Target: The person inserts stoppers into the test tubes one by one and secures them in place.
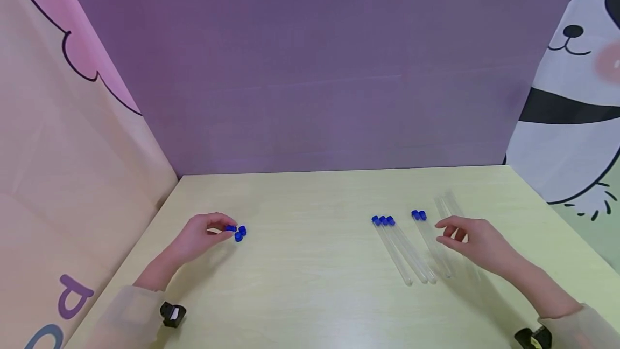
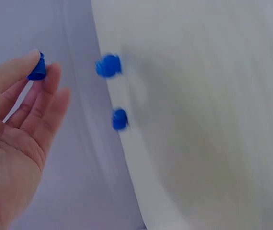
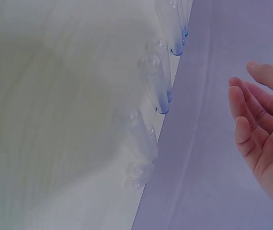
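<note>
My left hand (image 1: 205, 235) pinches a small blue cap (image 2: 37, 71) between thumb and fingertips. Two more blue caps, one (image 2: 108, 65) and another (image 2: 119, 119), lie on the table beside that hand. On the right, my right hand (image 1: 477, 241) hovers over clear uncapped test tubes (image 1: 449, 203), thumb and fingers apart with nothing between them. Its forearm and palm cover part of those tubes in the head view. Just left of it lie two tubes with blue caps (image 1: 418, 215). Further left are three blue-capped test tubes (image 1: 402, 252) side by side.
All of this lies on a pale wood-grain table (image 1: 300, 268). A purple cloth wall (image 1: 310, 69) rises at the table's far edge. Printed cloth panels stand at the left (image 1: 72, 166) and right (image 1: 576, 144).
</note>
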The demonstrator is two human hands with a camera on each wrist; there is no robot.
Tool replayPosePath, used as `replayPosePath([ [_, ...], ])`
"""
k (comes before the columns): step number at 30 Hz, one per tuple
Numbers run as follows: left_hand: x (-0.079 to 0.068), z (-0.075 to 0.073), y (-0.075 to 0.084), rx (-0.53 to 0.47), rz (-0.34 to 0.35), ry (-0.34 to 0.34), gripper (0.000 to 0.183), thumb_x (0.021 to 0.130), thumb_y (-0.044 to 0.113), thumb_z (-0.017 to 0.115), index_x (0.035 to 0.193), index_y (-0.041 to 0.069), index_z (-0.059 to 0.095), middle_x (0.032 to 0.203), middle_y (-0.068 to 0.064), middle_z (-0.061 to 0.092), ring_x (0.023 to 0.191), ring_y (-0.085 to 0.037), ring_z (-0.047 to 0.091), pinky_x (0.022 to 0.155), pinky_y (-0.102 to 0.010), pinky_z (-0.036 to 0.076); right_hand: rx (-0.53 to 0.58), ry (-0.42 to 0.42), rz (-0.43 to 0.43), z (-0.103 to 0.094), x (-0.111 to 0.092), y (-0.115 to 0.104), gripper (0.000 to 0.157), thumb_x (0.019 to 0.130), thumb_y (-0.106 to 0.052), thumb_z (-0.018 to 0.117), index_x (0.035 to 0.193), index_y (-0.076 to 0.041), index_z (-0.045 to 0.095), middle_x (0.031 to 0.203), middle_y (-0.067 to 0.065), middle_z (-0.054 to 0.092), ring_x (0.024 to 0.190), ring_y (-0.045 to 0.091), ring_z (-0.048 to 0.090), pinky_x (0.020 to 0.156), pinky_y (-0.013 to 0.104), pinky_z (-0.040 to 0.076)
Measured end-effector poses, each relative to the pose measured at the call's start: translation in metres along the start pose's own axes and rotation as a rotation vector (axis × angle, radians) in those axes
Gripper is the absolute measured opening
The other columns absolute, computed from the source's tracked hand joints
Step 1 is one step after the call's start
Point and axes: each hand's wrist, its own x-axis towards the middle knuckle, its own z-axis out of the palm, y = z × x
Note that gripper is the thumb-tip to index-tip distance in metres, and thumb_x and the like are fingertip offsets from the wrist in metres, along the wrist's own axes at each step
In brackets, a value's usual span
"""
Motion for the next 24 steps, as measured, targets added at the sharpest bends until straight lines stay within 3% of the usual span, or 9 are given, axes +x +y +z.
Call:
replayPosePath([
  [9,0.003,0.016,0.034,-0.191,0.029,0.012,0.020,0.087,0.003,0.071,0.107,-0.001,0.069,0.099,-0.007,0.068,0.088,-0.018,0.065,0.078,-0.027,0.056,-0.007,-0.006,-0.012,-0.003,-0.002,0.006,0.021,0.084,-0.009,0.074,0.104,-0.004,0.069,0.078,-0.013,0.060,0.062,-0.001,0.052,0.052,0.024,0.043],
  [24,0.011,0.039,0.059,-0.280,0.073,0.027,0.019,0.087,0.004,0.072,0.106,0.003,0.070,0.099,-0.006,0.068,0.090,-0.018,0.064,0.076,-0.026,0.056,-0.071,-0.028,0.049,-0.007,0.004,0.025,0.023,0.084,-0.010,0.076,0.104,-0.002,0.068,0.080,-0.008,0.064,0.062,0.003,0.051,0.050,0.025,0.041],
])
